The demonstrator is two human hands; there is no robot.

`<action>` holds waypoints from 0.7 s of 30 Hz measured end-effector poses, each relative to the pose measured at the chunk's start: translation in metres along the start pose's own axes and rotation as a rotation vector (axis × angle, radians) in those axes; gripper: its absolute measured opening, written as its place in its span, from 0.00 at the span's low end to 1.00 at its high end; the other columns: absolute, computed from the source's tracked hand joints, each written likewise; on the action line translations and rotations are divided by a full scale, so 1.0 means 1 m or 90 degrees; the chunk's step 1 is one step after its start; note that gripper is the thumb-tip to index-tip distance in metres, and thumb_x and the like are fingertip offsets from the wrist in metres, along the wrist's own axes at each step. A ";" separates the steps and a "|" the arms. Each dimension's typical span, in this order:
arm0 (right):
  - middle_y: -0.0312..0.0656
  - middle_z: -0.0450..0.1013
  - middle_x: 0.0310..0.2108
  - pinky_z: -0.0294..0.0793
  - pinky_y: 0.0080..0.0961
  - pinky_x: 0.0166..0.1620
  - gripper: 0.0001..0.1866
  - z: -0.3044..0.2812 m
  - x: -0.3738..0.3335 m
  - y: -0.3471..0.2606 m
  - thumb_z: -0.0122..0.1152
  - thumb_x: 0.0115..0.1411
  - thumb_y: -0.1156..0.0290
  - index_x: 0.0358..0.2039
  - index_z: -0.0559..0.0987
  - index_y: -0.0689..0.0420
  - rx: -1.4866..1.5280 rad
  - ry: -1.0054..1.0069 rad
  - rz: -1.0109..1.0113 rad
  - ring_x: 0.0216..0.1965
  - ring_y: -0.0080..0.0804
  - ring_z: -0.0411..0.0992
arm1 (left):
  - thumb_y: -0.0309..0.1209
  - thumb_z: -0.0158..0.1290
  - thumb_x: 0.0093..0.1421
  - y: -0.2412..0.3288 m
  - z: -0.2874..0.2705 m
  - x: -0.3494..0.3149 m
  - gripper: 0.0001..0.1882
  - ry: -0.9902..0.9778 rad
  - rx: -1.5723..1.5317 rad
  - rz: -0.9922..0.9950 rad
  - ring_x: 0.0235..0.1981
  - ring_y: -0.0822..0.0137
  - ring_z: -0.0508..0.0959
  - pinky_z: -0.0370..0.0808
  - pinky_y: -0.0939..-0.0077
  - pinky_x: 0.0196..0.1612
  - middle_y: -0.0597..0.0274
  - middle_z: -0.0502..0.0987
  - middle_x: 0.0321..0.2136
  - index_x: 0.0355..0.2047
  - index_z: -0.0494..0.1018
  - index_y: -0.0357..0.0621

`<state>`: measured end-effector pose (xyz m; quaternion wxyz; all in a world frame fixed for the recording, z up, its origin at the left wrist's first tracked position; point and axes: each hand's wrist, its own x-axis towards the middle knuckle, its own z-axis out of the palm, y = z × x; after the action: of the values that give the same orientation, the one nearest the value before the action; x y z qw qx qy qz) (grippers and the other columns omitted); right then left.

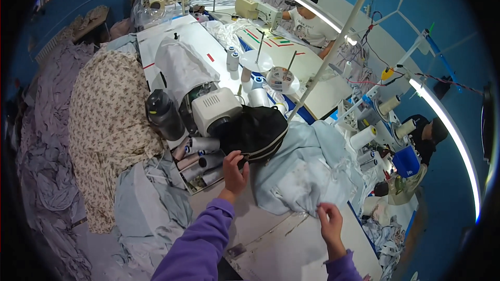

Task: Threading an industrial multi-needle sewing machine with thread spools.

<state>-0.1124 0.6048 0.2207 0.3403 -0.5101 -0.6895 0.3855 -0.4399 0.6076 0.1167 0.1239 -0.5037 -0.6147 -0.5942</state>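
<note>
My left hand point(235, 174) is at the lower left edge of a black zipped bag point(258, 131). Its thumb and fingers are apart and loosely curved, with nothing visibly held. To the right, a crumpled pale blue cloth point(307, 171) with a whitish patch lies in a heap against the bag. My right hand point(331, 225) has its thumb and fingertips pinched together at the near edge of this cloth. Left of the bag, an open box holds thread spools point(200, 145). Both of my forearms wear purple sleeves.
A white machine motor housing point(216, 109) and a dark bottle point(162, 114) stand behind the spools. Floral fabric point(107, 125) and grey-blue cloth point(151, 192) pile up at the left. A slanted metal pole point(333, 47) rises beyond the bag. Other people sit at sewing machines point(259, 11) farther off.
</note>
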 end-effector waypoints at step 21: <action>0.38 0.76 0.22 0.68 0.24 0.31 0.20 0.192 0.332 -0.041 0.56 0.61 0.52 0.28 0.81 0.59 -0.050 -0.646 -0.095 0.25 0.21 0.71 | 0.40 0.30 0.66 -0.050 0.020 0.002 0.25 -0.054 0.069 -0.104 0.18 0.59 0.68 0.64 0.66 0.24 0.59 0.69 0.15 0.17 0.68 0.45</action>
<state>-0.3783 0.8824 0.1916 -0.0301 -0.2203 -0.8165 0.5328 -0.4703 0.6360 0.0828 0.0763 -0.4693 -0.6897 -0.5461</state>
